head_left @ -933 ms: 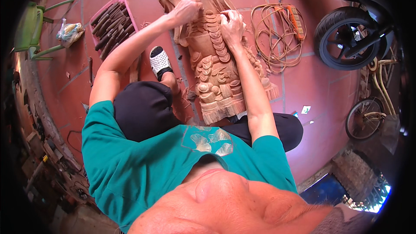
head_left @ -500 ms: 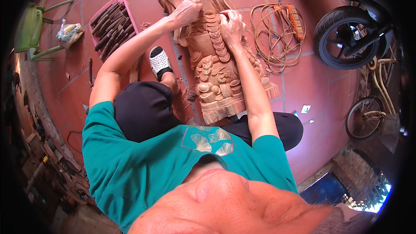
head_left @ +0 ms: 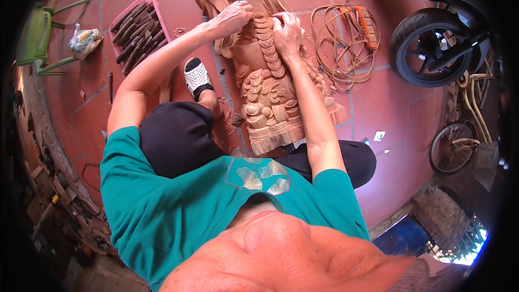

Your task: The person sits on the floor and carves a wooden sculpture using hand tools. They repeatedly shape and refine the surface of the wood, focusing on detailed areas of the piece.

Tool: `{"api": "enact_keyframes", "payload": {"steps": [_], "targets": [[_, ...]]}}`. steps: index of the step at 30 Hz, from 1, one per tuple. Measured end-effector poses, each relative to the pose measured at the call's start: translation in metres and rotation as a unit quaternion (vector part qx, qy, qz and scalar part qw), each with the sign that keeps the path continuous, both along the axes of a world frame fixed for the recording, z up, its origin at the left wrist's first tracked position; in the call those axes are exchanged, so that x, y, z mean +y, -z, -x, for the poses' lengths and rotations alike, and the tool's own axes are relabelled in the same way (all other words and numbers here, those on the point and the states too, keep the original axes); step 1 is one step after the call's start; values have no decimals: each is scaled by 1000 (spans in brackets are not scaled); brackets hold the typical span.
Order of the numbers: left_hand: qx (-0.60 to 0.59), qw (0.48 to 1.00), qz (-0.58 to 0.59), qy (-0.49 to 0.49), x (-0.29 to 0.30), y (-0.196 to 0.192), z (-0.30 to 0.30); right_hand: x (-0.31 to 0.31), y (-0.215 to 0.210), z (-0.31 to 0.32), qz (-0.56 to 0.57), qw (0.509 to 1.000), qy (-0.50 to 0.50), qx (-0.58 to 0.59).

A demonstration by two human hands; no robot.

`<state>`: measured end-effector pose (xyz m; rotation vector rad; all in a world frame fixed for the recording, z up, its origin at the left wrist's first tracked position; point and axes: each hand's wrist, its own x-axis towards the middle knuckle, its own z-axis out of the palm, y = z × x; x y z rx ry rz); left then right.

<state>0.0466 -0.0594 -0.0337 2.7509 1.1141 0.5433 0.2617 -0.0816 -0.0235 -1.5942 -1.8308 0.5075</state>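
A reddish-brown wood carving (head_left: 268, 89) with rows of overlapping coin-like discs and folded drapery lies lengthwise on the floor in front of me, its near end between my legs. My left hand (head_left: 232, 20) is over the upper left part of the carving, fingers curled together. Across the raised column of discs, my right hand (head_left: 287, 31) rests on the carving's right side with bent fingers. Whatever either hand may pinch is too small or hidden to make out.
To the left, a pink basket (head_left: 168, 31) holds several dark-handled tools (head_left: 138, 31). Beyond it are a plastic bag (head_left: 85, 41) and a green chair (head_left: 35, 35). An orange power strip (head_left: 367, 26) with coiled cable (head_left: 338, 57) lies to the right, near a motorbike wheel (head_left: 431, 47). A bicycle (head_left: 455, 146) stands farther right.
Both hands stay at nearly the same spots on the carving, with only a slight shift of the fingers. The whole view has moved a little.
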Motion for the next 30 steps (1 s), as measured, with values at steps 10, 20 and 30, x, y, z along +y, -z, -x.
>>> {"api": "enact_keyframes", "payload": {"steps": [10, 20, 30], "targets": [[87, 989, 102, 57, 5, -10, 15, -3, -3, -2, 17, 1000, -3, 5], [53, 994, 88, 46, 0, -11, 11, -1, -3, -2, 23, 1000, 0, 12], [20, 995, 0, -94, -11, 9, 15, -1, -3, -1, 18, 1000, 0, 6]]}}
